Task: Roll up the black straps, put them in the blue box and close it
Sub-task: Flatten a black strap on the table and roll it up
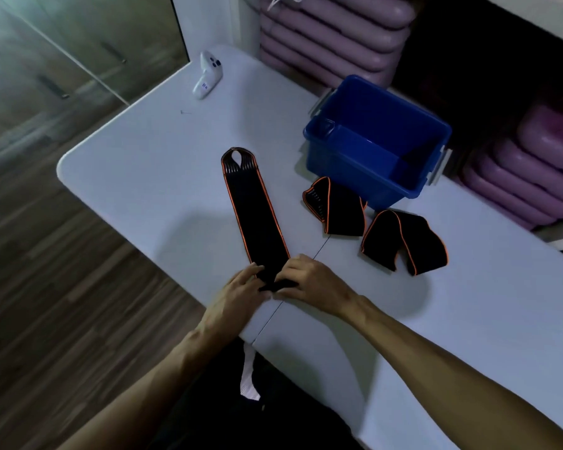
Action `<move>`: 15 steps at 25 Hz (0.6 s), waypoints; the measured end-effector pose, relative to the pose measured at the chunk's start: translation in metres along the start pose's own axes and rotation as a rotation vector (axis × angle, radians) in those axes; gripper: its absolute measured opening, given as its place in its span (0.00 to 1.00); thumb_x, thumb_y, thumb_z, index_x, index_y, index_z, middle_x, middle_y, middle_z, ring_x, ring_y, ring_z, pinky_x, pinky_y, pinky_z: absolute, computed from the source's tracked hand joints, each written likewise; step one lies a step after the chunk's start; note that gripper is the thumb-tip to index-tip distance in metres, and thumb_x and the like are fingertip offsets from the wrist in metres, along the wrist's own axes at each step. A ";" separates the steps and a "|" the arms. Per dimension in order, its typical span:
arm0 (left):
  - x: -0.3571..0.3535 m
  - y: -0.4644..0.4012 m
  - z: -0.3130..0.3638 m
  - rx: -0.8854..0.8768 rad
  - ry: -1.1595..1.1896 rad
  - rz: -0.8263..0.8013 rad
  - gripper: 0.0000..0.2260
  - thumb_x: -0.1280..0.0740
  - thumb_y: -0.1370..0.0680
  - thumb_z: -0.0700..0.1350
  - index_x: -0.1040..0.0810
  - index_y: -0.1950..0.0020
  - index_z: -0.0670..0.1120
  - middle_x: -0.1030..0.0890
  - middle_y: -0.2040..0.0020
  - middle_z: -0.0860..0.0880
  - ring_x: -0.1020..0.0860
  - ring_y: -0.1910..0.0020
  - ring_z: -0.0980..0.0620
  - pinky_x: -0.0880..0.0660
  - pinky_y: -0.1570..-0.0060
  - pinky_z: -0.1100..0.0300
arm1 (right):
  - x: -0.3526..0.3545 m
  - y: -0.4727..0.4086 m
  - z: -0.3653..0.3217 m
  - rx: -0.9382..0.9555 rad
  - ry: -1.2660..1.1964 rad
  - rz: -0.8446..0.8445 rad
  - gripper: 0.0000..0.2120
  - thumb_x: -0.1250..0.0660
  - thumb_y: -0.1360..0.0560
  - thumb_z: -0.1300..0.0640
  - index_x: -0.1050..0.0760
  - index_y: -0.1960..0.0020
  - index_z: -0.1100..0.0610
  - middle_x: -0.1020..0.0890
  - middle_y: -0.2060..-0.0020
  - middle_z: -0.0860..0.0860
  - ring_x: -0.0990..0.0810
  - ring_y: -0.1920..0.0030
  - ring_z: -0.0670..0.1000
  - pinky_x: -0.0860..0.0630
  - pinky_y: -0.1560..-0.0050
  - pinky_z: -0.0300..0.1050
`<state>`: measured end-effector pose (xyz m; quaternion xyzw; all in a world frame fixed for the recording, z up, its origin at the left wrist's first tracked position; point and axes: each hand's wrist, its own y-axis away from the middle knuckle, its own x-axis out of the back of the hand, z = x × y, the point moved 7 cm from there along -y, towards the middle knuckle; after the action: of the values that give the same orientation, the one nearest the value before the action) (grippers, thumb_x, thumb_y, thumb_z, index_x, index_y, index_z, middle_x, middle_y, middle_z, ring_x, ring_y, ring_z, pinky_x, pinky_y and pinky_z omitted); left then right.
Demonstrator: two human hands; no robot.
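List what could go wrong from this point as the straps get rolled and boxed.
1. Both hands, left and right, pinch only the near end of the long strap; the roll may start crooked or loosen.
2. The long strap lies angled on the table, so it may roll up skewed.
3. The two folded straps lie loose beside the blue box, which has no lid in view; closing may stall.

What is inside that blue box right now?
The blue box looks empty: only its bare blue floor and walls show. The near wall hides a strip of floor. No strap is visible inside it.
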<state>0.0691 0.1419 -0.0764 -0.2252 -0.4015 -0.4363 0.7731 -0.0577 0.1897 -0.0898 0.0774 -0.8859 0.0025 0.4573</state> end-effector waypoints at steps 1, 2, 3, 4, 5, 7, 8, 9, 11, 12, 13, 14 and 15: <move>-0.004 0.000 -0.011 0.095 0.046 -0.020 0.16 0.39 0.22 0.52 0.19 0.46 0.42 0.21 0.39 0.43 0.28 0.36 0.47 0.27 0.40 0.54 | 0.003 -0.002 0.001 -0.014 -0.034 -0.031 0.15 0.27 0.26 0.49 0.20 0.44 0.58 0.19 0.50 0.53 0.23 0.48 0.53 0.23 0.49 0.48; -0.009 0.001 -0.019 0.167 0.079 -0.048 0.15 0.38 0.22 0.51 0.20 0.45 0.41 0.24 0.35 0.44 0.26 0.36 0.46 0.28 0.38 0.53 | 0.007 -0.003 0.003 -0.023 -0.055 -0.054 0.16 0.28 0.26 0.49 0.20 0.43 0.58 0.19 0.48 0.52 0.23 0.47 0.52 0.24 0.47 0.46; -0.011 0.001 -0.022 0.187 0.081 -0.053 0.14 0.36 0.22 0.49 0.20 0.45 0.41 0.25 0.34 0.44 0.26 0.36 0.45 0.29 0.38 0.53 | 0.009 -0.002 0.005 -0.024 -0.067 -0.070 0.16 0.29 0.25 0.50 0.20 0.42 0.58 0.19 0.47 0.53 0.23 0.46 0.51 0.25 0.46 0.44; -0.012 0.001 -0.021 0.176 0.066 -0.056 0.13 0.35 0.22 0.48 0.20 0.45 0.40 0.25 0.34 0.44 0.26 0.36 0.44 0.29 0.38 0.53 | 0.010 0.000 0.006 -0.023 -0.074 -0.080 0.15 0.29 0.24 0.51 0.20 0.42 0.58 0.19 0.46 0.53 0.23 0.45 0.50 0.25 0.44 0.43; -0.012 0.000 -0.020 0.157 0.063 -0.057 0.12 0.35 0.22 0.47 0.19 0.45 0.40 0.24 0.34 0.44 0.26 0.35 0.44 0.29 0.37 0.53 | 0.011 0.003 0.005 -0.026 -0.083 -0.086 0.15 0.30 0.24 0.52 0.20 0.41 0.59 0.20 0.45 0.53 0.23 0.45 0.50 0.26 0.43 0.42; -0.010 -0.003 -0.020 0.159 0.086 -0.058 0.13 0.36 0.22 0.48 0.19 0.45 0.40 0.23 0.37 0.44 0.25 0.37 0.45 0.29 0.38 0.53 | 0.010 0.004 0.007 -0.060 -0.119 -0.084 0.14 0.32 0.22 0.53 0.20 0.40 0.59 0.19 0.45 0.53 0.23 0.45 0.48 0.26 0.43 0.39; -0.009 -0.003 -0.021 0.173 0.107 -0.051 0.15 0.38 0.21 0.50 0.19 0.45 0.41 0.22 0.41 0.45 0.24 0.41 0.45 0.27 0.40 0.52 | 0.011 0.001 0.009 -0.090 -0.148 -0.073 0.13 0.33 0.22 0.54 0.20 0.39 0.58 0.19 0.45 0.52 0.22 0.47 0.46 0.27 0.44 0.37; -0.009 -0.002 -0.025 0.187 0.123 -0.037 0.17 0.41 0.22 0.53 0.19 0.46 0.43 0.21 0.46 0.46 0.24 0.45 0.47 0.26 0.44 0.52 | 0.012 -0.003 0.011 -0.119 -0.177 -0.066 0.13 0.33 0.21 0.54 0.20 0.39 0.57 0.18 0.46 0.51 0.22 0.49 0.44 0.28 0.46 0.34; -0.009 0.000 -0.031 0.226 0.137 -0.011 0.20 0.43 0.22 0.56 0.19 0.46 0.45 0.21 0.53 0.47 0.25 0.52 0.48 0.26 0.50 0.52 | 0.013 -0.010 0.012 -0.172 -0.215 -0.067 0.11 0.32 0.22 0.54 0.19 0.42 0.55 0.17 0.49 0.49 0.22 0.53 0.42 0.28 0.49 0.32; -0.009 0.000 -0.033 0.254 0.149 -0.003 0.18 0.41 0.22 0.56 0.19 0.45 0.45 0.20 0.55 0.47 0.25 0.52 0.48 0.27 0.51 0.53 | 0.014 -0.013 0.014 -0.198 -0.237 -0.060 0.10 0.31 0.22 0.54 0.18 0.43 0.54 0.16 0.50 0.49 0.21 0.54 0.42 0.27 0.50 0.33; -0.009 0.000 -0.036 0.284 0.170 0.009 0.16 0.38 0.22 0.54 0.20 0.43 0.45 0.20 0.56 0.47 0.25 0.53 0.48 0.27 0.52 0.54 | 0.014 -0.013 0.016 -0.228 -0.268 -0.045 0.09 0.31 0.23 0.53 0.18 0.44 0.54 0.16 0.51 0.48 0.20 0.54 0.42 0.26 0.51 0.33; -0.007 -0.003 -0.037 0.317 0.201 0.024 0.14 0.34 0.23 0.51 0.22 0.42 0.45 0.20 0.57 0.47 0.25 0.55 0.48 0.27 0.54 0.54 | 0.014 -0.013 0.019 -0.260 -0.302 -0.026 0.09 0.30 0.23 0.53 0.17 0.45 0.53 0.15 0.52 0.47 0.19 0.54 0.42 0.25 0.52 0.33; -0.005 -0.006 -0.040 0.350 0.240 0.027 0.13 0.32 0.24 0.49 0.22 0.42 0.45 0.20 0.59 0.47 0.24 0.58 0.48 0.26 0.56 0.53 | 0.014 -0.013 0.021 -0.285 -0.331 -0.007 0.08 0.30 0.24 0.53 0.17 0.46 0.53 0.15 0.53 0.47 0.19 0.54 0.41 0.24 0.52 0.33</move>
<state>0.0794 0.1132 -0.1041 -0.0394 -0.3732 -0.3731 0.8485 -0.0806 0.1738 -0.0916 0.0146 -0.9401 -0.1371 0.3118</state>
